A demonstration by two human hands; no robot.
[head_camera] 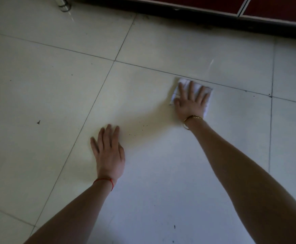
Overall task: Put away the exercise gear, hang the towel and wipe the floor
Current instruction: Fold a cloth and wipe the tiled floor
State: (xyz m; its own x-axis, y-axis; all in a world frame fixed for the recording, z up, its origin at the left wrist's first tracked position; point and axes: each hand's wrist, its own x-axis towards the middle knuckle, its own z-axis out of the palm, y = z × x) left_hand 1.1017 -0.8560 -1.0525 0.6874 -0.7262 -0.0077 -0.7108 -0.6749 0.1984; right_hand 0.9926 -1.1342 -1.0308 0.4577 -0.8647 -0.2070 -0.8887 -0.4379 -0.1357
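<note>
A small white cloth [184, 83] lies flat on the pale tiled floor [55, 95], right of centre and just below a grout line. My right hand [190, 101] presses down on it with fingers spread and straight; a gold bracelet circles that wrist. My left hand [108, 150] rests flat on the bare tile nearer to me, fingers together, with a red string at the wrist. Small dark specks dot the tile between the two hands.
A dark red cabinet base [275, 7] with a black shadowed gap runs along the top right. A shiny metal furniture leg [64, 5] stands at the top left. Dark grout lines cross the tiles, and a few dark marks lie on the left.
</note>
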